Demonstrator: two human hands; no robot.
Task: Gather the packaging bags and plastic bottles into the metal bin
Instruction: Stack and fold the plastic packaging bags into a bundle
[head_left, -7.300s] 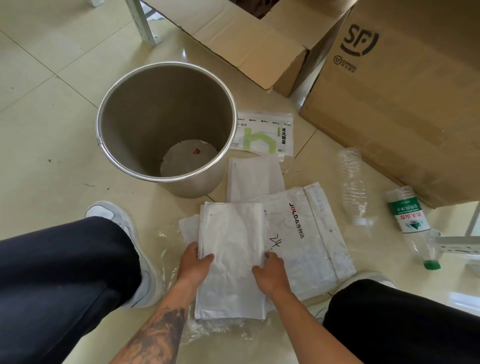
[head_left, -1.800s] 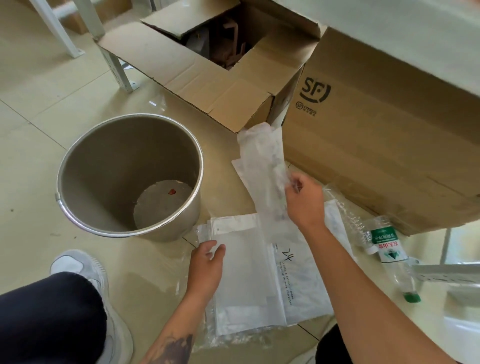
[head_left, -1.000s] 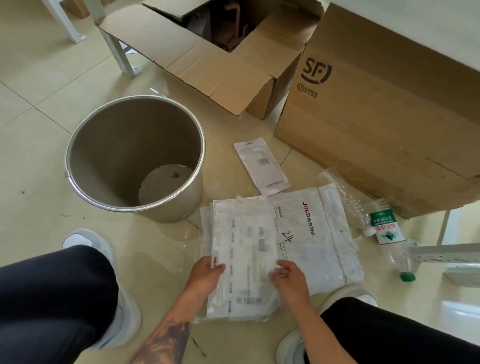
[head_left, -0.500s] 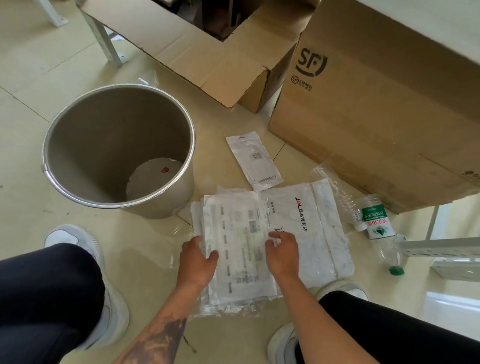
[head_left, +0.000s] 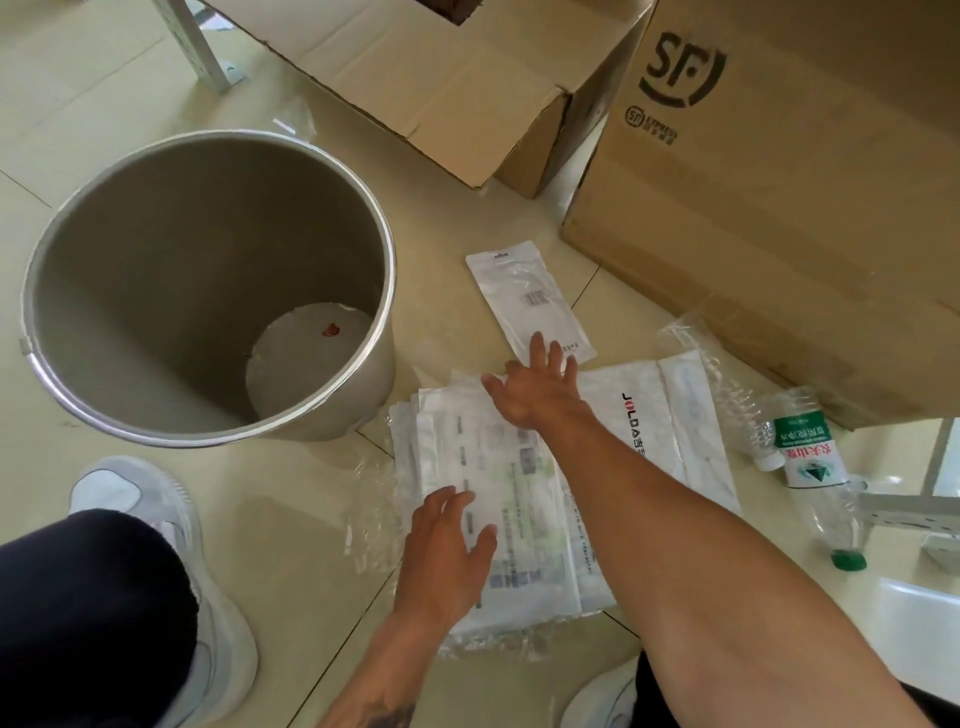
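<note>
Where right hand (head_left: 540, 389) reaches — small bag (head_left: 524, 301)

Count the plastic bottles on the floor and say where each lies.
2. A green-labelled bottle and a clear bottle lie side by side by the large cardboard box. Others may be hidden.

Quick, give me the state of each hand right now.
Left hand: open, palm flat on the stack of packaging bags, gripping nothing.
Right hand: open, fingers spread, fingertips on the small clear bag, nothing gripped yet.
</note>
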